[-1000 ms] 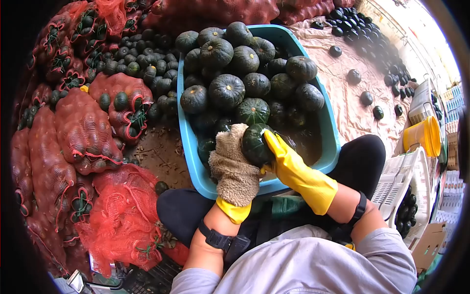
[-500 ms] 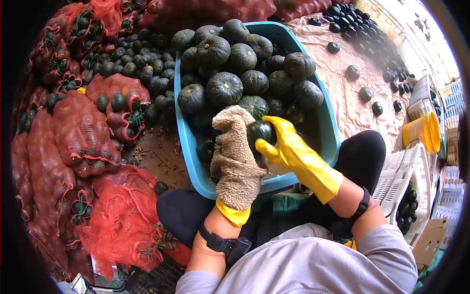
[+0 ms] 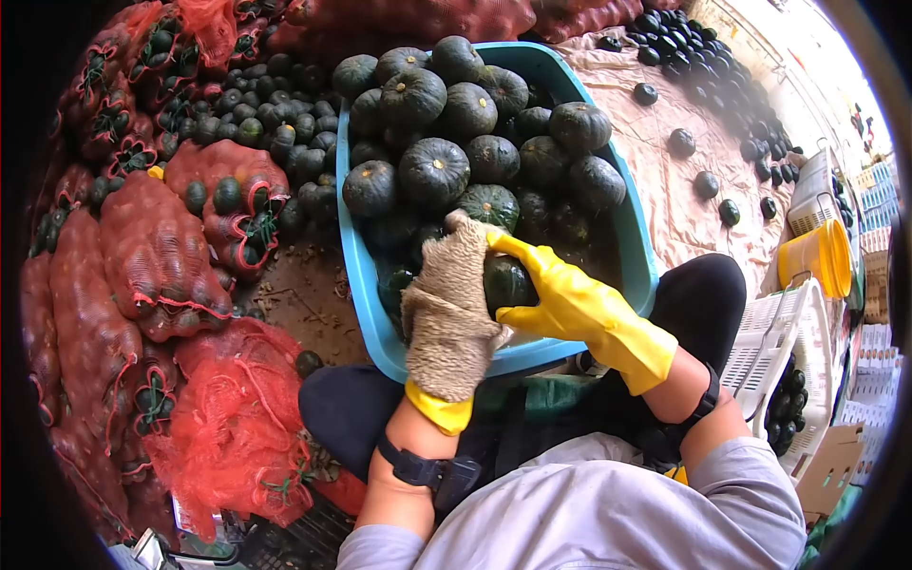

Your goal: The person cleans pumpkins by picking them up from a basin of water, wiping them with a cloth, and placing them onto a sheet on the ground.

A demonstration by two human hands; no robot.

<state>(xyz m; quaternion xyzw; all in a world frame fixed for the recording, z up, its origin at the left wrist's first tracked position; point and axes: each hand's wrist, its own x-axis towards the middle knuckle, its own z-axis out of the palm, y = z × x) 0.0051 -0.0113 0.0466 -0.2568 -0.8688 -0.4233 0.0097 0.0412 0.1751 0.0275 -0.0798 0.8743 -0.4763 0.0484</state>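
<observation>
A small dark green pumpkin (image 3: 509, 285) sits between my two hands above the near end of a blue tub (image 3: 380, 334). My right hand (image 3: 560, 294), in a yellow rubber glove, grips it from the right, thumb below and fingers over the top. My left hand (image 3: 446, 318) is covered by a brown terry cloth (image 3: 445, 351) and presses against the pumpkin's left side. Only the yellow glove cuff shows under the cloth, so the left fingers are hidden. Beyond my hands, many dark green pumpkins (image 3: 434, 173) are heaped in the tub, which holds some water.
Red mesh sacks (image 3: 152, 256) crowd the left, beside a pile of loose pumpkins (image 3: 285, 123). More pumpkins lie on a pale sheet (image 3: 655, 161) at the far right. A yellow bucket (image 3: 815, 258) and white crates (image 3: 784, 332) stand right of my knee.
The cloth-covered left hand has shifted a little and turned around the pumpkin's side. My right hand has tilted, bringing the pumpkin slightly lower and nearer to me.
</observation>
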